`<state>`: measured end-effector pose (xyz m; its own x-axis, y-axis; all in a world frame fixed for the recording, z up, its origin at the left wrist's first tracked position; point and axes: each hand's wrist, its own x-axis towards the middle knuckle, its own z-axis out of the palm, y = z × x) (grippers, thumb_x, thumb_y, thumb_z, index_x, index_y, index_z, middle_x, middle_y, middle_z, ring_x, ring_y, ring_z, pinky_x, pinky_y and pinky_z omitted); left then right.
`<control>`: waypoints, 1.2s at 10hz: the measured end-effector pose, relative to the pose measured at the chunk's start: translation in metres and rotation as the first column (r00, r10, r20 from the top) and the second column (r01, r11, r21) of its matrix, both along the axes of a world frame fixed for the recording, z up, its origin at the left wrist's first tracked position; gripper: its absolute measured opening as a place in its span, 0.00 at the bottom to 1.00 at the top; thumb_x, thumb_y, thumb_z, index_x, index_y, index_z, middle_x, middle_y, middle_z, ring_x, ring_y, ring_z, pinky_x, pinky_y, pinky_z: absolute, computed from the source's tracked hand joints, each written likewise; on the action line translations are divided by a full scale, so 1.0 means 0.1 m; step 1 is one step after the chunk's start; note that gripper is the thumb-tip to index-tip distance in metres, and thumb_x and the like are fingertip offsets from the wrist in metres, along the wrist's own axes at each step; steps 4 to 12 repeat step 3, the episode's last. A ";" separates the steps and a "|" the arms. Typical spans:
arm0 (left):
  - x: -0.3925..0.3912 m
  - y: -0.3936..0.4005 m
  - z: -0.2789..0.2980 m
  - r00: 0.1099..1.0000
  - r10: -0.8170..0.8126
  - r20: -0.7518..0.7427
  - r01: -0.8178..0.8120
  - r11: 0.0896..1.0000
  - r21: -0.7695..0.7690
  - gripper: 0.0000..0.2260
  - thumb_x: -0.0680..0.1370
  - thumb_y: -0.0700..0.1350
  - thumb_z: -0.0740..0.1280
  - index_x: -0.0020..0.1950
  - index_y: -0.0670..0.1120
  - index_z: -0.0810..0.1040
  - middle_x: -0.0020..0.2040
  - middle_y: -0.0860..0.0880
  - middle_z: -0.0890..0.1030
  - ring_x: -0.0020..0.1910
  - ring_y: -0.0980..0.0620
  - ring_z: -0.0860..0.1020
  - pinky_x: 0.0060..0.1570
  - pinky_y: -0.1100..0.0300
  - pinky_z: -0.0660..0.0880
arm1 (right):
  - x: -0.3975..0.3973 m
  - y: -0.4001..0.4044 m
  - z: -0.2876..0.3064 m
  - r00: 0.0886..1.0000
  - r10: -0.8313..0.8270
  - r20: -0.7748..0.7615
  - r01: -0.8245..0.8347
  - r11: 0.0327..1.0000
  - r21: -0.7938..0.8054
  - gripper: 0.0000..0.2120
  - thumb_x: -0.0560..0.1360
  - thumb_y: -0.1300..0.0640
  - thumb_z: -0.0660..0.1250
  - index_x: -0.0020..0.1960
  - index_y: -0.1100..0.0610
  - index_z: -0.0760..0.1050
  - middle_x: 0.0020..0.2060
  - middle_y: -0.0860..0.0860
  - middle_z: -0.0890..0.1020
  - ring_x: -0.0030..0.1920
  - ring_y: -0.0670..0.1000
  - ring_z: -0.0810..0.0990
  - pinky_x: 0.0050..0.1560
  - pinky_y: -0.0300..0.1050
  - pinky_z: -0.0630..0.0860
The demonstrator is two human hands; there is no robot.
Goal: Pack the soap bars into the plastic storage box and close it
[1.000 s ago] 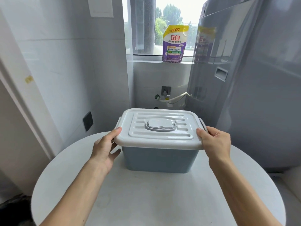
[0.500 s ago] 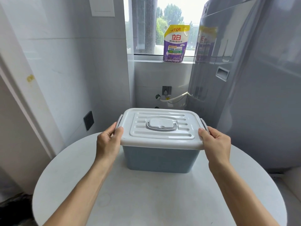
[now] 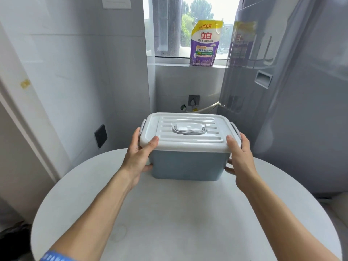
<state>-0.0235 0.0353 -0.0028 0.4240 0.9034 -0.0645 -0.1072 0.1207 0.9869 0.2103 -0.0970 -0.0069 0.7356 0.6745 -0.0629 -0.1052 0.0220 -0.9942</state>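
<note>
A blue-grey plastic storage box (image 3: 186, 165) stands on the far half of a round white table (image 3: 169, 223). Its white lid (image 3: 188, 131) lies flat on top, with a grey handle folded down in the middle. My left hand (image 3: 140, 154) clasps the box's left end, thumb pressed on the lid's front left corner, fingers around the side by the grey latch. My right hand (image 3: 240, 155) clasps the right end in the same way, thumb on the lid's front right corner. No soap bars are in sight; the box's inside is hidden by the lid.
A purple and yellow detergent pouch (image 3: 204, 43) stands on the windowsill behind. A tall grey appliance (image 3: 282, 91) rises at the right, close to the table. Tiled wall with a dark socket (image 3: 100, 135) is at the left.
Both hands have slid further around the box's ends, and both thumbs now press on the lid's front corners. The side latches now stand up against the lid.
</note>
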 end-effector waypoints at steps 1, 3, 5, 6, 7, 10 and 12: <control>0.13 0.13 -0.01 1.000 0.002 0.008 -0.002 1.000 -0.018 0.37 0.73 0.57 0.73 0.75 0.66 0.55 0.67 0.60 0.74 0.63 0.53 0.75 0.53 0.42 0.77 | 0.10 0.17 0.01 1.000 -0.025 0.005 0.025 1.000 -0.011 0.26 0.76 0.40 0.64 0.71 0.35 0.61 0.64 0.45 0.74 0.59 0.55 0.78 0.37 0.47 0.75; 0.11 0.16 0.01 0.988 0.069 -0.141 -0.064 0.997 0.040 0.38 0.73 0.59 0.71 0.77 0.60 0.54 0.73 0.57 0.68 0.70 0.51 0.68 0.59 0.45 0.71 | 0.20 0.09 0.00 0.996 -0.067 0.058 0.073 0.991 -0.115 0.33 0.73 0.32 0.61 0.74 0.42 0.60 0.67 0.44 0.71 0.64 0.54 0.73 0.57 0.58 0.73; 0.11 0.16 0.01 0.988 0.069 -0.141 -0.064 0.997 0.040 0.38 0.73 0.59 0.71 0.77 0.60 0.54 0.73 0.57 0.68 0.70 0.51 0.68 0.59 0.45 0.71 | 0.20 0.09 0.00 0.996 -0.067 0.058 0.073 0.991 -0.115 0.33 0.73 0.32 0.61 0.74 0.42 0.60 0.67 0.44 0.71 0.64 0.54 0.73 0.57 0.58 0.73; 0.11 0.16 0.01 0.988 0.069 -0.141 -0.064 0.997 0.040 0.38 0.73 0.59 0.71 0.77 0.60 0.54 0.73 0.57 0.68 0.70 0.51 0.68 0.59 0.45 0.71 | 0.20 0.09 0.00 0.996 -0.067 0.058 0.073 0.991 -0.115 0.33 0.73 0.32 0.61 0.74 0.42 0.60 0.67 0.44 0.71 0.64 0.54 0.73 0.57 0.58 0.73; 0.11 0.16 0.01 0.988 0.069 -0.141 -0.064 0.997 0.040 0.38 0.73 0.59 0.71 0.77 0.60 0.54 0.73 0.57 0.68 0.70 0.51 0.68 0.59 0.45 0.71 | 0.20 0.09 0.00 0.996 -0.067 0.058 0.073 0.991 -0.115 0.33 0.73 0.32 0.61 0.74 0.42 0.60 0.67 0.44 0.71 0.64 0.54 0.73 0.57 0.58 0.73; 0.11 0.16 0.01 0.988 0.069 -0.141 -0.064 0.997 0.040 0.38 0.73 0.59 0.71 0.77 0.60 0.54 0.73 0.57 0.68 0.70 0.51 0.68 0.59 0.45 0.71 | 0.20 0.09 0.00 0.996 -0.067 0.058 0.073 0.991 -0.115 0.33 0.73 0.32 0.61 0.74 0.42 0.60 0.67 0.44 0.71 0.64 0.54 0.73 0.57 0.58 0.73; 0.11 0.16 0.01 0.988 0.069 -0.141 -0.064 0.997 0.040 0.38 0.73 0.59 0.71 0.77 0.60 0.54 0.73 0.57 0.68 0.70 0.51 0.68 0.59 0.45 0.71 | 0.20 0.09 0.00 0.996 -0.067 0.058 0.073 0.991 -0.115 0.33 0.73 0.32 0.61 0.74 0.42 0.60 0.67 0.44 0.71 0.64 0.54 0.73 0.57 0.58 0.73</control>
